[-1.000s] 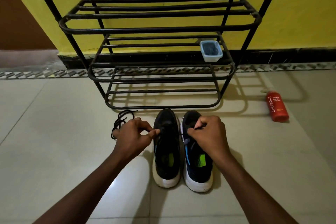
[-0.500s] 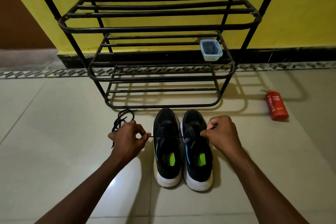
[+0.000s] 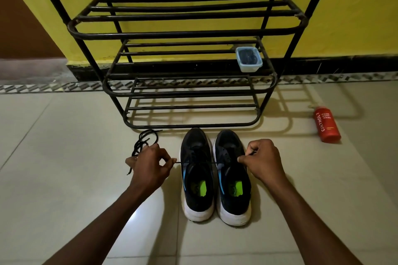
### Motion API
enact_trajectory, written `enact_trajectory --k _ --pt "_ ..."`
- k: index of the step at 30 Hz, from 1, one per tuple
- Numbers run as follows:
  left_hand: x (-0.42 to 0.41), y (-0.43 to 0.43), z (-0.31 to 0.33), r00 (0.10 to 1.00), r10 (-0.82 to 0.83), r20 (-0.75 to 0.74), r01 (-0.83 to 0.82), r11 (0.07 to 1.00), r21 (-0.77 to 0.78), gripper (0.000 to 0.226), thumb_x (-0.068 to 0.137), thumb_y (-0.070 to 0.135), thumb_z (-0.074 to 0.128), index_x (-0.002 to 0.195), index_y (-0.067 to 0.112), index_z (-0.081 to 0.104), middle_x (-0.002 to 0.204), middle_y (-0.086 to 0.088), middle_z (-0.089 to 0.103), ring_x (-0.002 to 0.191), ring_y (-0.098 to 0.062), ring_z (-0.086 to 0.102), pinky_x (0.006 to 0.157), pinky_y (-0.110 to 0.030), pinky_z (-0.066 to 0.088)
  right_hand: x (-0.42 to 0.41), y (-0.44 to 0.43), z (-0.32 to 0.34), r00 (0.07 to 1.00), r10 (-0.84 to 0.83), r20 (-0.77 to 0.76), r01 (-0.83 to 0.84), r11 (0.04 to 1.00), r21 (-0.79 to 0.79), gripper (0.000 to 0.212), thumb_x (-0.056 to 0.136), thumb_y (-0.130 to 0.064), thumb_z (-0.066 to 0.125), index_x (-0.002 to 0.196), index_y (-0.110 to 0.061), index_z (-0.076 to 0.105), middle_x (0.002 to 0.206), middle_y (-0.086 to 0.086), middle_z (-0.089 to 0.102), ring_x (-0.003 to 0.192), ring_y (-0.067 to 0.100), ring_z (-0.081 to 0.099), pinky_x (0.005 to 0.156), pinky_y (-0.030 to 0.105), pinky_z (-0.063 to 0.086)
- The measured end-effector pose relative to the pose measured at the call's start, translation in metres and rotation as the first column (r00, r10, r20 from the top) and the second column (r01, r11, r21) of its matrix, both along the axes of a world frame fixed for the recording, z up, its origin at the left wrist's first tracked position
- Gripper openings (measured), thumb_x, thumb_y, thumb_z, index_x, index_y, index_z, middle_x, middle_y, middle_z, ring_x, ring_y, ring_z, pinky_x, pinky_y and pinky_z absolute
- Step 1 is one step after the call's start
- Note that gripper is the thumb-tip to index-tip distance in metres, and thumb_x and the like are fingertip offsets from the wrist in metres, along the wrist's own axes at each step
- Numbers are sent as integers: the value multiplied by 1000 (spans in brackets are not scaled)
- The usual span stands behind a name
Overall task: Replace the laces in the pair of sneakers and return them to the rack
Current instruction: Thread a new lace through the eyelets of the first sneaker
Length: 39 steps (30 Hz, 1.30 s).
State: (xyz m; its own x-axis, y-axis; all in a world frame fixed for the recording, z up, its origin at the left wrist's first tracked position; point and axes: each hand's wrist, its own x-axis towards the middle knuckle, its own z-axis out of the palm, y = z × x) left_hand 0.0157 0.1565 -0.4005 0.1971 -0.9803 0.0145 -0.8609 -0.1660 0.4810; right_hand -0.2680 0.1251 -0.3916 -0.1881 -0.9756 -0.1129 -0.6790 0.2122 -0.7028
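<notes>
Two dark sneakers with white soles stand side by side on the floor, toes toward the rack: the left sneaker (image 3: pixel 197 170) and the right sneaker (image 3: pixel 231 174). A black lace (image 3: pixel 195 163) is stretched taut across the left sneaker's eyelets. My left hand (image 3: pixel 150 163) pinches one end of it, left of the shoe. My right hand (image 3: pixel 261 160) pinches the other end, over the right sneaker's outer side. A loose black lace (image 3: pixel 143 142) lies on the floor behind my left hand. The black metal shoe rack (image 3: pixel 185 34) stands just beyond the toes.
A small clear plastic container (image 3: pixel 248 59) with dark contents sits on the rack's middle shelf, right side. A red bottle (image 3: pixel 326 125) lies on the tiled floor to the right. A yellow wall is behind the rack.
Both hands have moved apart, left hand leftward and right hand rightward, pulling the lace out taut across the left sneaker.
</notes>
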Motion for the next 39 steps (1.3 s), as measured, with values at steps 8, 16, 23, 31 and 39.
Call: enact_trajectory --k 8,16,23,31,39 --pt "2 2 -2 1000 2 -3 -2 1000 -13 31 84 36 80 62 37 58 71 12 52 86 -14 55 80 -41 32 -1 1 -2 1000 2 5 -2 1000 -5 39 65 -11 85 46 -12 51 41 -8 53 42 5 52 47 20 36" --pt "2 1 0 1000 -8 -17 8 1000 -8 30 84 39 79 62 38 58 69 13 48 83 -15 55 78 -41 32 -1 1 -1 1000 16 -15 -16 999 -38 40 66 -12 86 46 -13 51 44 -4 53 47 11 56 49 21 38" --pt "5 4 12 948 56 -314 -34 997 76 32 87 42 75 63 23 65 84 9 63 85 -7 60 85 -40 38 -11 1 27 964 265 -28 -263 964 46 24 72 -36 87 56 -25 73 55 -11 66 56 1 62 56 23 45" --pt "-14 7 32 537 23 -843 81 994 78 33 96 27 64 88 -5 68 103 0 78 108 -8 68 85 -35 41 3 6 45 696 570 437 -621 783 -31 9 85 -20 80 77 -16 80 89 1 73 85 11 69 78 20 51" --pt "-27 3 27 563 -91 -821 65 996 -65 14 92 17 70 85 10 79 88 -5 78 87 -11 73 70 -11 49 51 10 17 453 151 879 -230 972 -48 19 95 -5 62 84 -12 77 92 22 74 94 41 73 89 41 57"
